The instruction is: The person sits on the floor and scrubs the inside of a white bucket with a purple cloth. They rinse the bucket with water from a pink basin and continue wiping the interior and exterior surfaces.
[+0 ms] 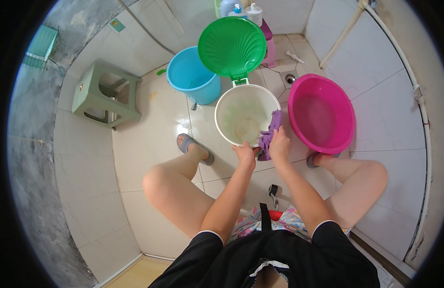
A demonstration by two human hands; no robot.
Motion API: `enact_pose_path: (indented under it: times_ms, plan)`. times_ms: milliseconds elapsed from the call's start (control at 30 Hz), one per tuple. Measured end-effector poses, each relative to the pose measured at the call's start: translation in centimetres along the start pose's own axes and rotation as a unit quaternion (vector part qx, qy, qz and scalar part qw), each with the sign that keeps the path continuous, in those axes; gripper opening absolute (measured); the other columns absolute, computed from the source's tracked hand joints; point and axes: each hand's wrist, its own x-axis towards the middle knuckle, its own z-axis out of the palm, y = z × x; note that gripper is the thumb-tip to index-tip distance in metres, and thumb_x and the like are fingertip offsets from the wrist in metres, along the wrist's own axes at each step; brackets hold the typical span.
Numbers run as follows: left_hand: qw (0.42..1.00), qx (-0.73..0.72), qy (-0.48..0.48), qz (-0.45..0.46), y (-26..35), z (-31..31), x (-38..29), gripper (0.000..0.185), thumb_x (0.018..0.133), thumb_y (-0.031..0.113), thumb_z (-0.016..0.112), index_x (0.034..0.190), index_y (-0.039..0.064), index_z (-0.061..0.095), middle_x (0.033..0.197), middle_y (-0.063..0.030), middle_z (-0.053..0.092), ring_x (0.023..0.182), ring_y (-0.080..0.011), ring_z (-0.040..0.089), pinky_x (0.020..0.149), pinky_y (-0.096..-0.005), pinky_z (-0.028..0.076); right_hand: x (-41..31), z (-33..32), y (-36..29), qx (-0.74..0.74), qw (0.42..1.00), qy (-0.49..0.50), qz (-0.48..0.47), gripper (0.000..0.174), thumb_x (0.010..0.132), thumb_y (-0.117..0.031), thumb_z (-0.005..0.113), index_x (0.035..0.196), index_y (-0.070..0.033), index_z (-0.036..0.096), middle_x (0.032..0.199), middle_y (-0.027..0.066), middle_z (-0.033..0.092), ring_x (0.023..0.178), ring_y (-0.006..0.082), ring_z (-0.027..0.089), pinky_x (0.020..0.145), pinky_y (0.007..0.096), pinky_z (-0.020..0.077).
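A white plastic bin (248, 115) stands before me with its green hinged lid (232, 46) swung back at the far side. My left hand (245, 154) grips the bin's near rim. Bunched in my right hand (279, 145) is a purple cloth (268, 138), which lies against the right side of the rim and hangs down outside. The bin's inner wall has greenish tints, and a round mark shows on its bottom. To the right is a pink basin (321, 113) with some liquid that looks cloudy. A blue bucket (194, 75) stands to the left, behind the bin.
A green plastic stool (107, 95) is by the left wall. Pump bottles (254, 14) stand on a pink stool (269, 46) at the back, near a floor drain (290, 79). A black-headed object (273, 190) lies on the tiles between my legs. My slippered feet flank the bin.
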Motion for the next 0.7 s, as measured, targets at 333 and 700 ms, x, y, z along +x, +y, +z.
enact_pose_path:
  times_ms: [333, 700]
  plan:
    - [0.979, -0.057, -0.105, -0.165, -3.8, 3.4, -6.0, 0.059, 0.096, 0.042, 0.052, 0.135, -0.001, 0.045, 0.123, -0.0098, 0.057, 0.103, -0.0194, 0.058, 0.093, -0.0365, 0.046, 3.0, -10.7, -4.0, 0.495, 0.848, 0.1, 0.162, 0.027, 0.097, -0.026, 0.061, 0.089, 0.0, 0.061, 0.079, 0.0031, 0.061, 0.069, 0.0114, 0.054, 0.066, 0.0293, 0.0483]
    - [0.934, -0.006, -0.337, -0.116, -6.6, 14.4, -7.6, 0.048, 0.097, 0.024, 0.055, 0.139, 0.003, 0.045, 0.135, -0.0091, 0.053, 0.12, -0.0181, 0.053, 0.101, -0.034, 0.041, 17.8, -12.1, 13.6, 0.067, 0.929, 0.363, 0.032, 0.029, 0.092, -0.026, 0.064, 0.104, 0.001, 0.064, 0.093, 0.0169, 0.068, 0.087, 0.0315, 0.066, 0.08, 0.0393, 0.0511]
